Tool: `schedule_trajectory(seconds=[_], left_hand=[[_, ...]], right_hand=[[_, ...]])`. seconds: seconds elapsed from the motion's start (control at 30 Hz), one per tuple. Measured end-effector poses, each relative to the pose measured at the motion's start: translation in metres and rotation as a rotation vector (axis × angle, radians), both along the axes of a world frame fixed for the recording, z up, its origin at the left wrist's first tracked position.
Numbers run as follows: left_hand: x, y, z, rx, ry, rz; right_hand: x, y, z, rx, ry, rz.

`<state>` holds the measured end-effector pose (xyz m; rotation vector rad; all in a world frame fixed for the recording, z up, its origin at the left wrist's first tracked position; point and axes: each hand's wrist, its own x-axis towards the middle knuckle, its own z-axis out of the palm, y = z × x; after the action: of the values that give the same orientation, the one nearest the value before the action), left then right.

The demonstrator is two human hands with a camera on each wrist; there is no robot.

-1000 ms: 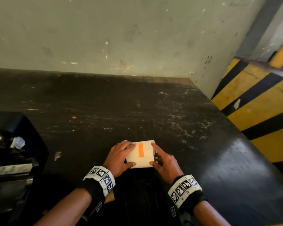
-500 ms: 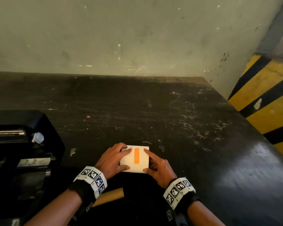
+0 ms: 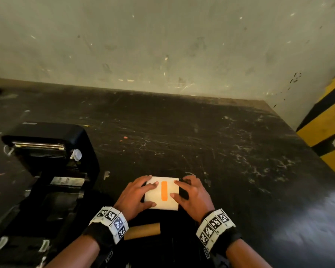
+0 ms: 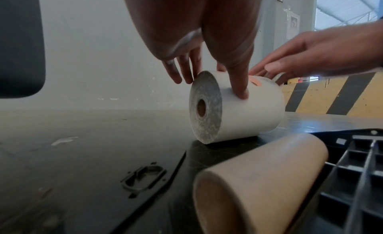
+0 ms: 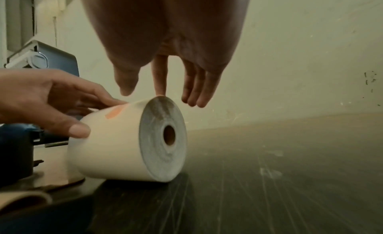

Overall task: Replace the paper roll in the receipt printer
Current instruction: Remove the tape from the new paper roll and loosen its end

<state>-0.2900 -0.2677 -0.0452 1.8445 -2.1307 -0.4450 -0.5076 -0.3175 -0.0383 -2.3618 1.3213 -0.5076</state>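
Observation:
A white paper roll (image 3: pixel 169 202) with an orange sticker (image 3: pixel 164 191) lies on its side on the black table (image 3: pixel 220 151). My left hand (image 3: pixel 153 194) holds its left half, thumb on the near side and fingers over the top. In the left wrist view the left hand (image 4: pixel 211 86) has its thumb pressed on the roll (image 4: pixel 254 113). My right hand (image 3: pixel 173 188) has its forefinger on top beside the sticker. In the right wrist view the right hand (image 5: pixel 143 92) shows straight fingers, the outer ones hanging past the roll's (image 5: pixel 116 147) end. The black receipt printer (image 3: pixel 52 151) stands to the left, lid raised.
An empty brown cardboard core (image 3: pixel 142 231) lies just in front of the roll, between my wrists, partly on a black ribbed plastic part (image 4: pixel 352 163). A wall closes off the table's far edge. Yellow and black hazard stripes (image 3: pixel 325 128) mark the right.
The roll has turned so its sticker runs straight away from me. My right forefinger has come onto the roll's top beside the sticker. The view has swung left, showing more of the printer.

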Motion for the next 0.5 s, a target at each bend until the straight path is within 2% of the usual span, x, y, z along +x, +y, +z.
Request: schedule_trajectory(seconds=[0.07, 0.23, 0.5], left_hand=[[-0.001, 0.001, -0.002, -0.012, -0.003, 0.001], [-0.001, 0.004, -0.003, -0.005, -0.028, 0.000], [-0.005, 0.008, -0.002, 0.005, -0.072, -0.004]], right_hand=[[0.008, -0.003, 0.006, -0.061, -0.002, 0.016], [0.026, -0.005, 0.008, -0.029, 0.088, 0.067], [0.038, -0.004, 0.005, 0.000, -0.126, -0.077]])
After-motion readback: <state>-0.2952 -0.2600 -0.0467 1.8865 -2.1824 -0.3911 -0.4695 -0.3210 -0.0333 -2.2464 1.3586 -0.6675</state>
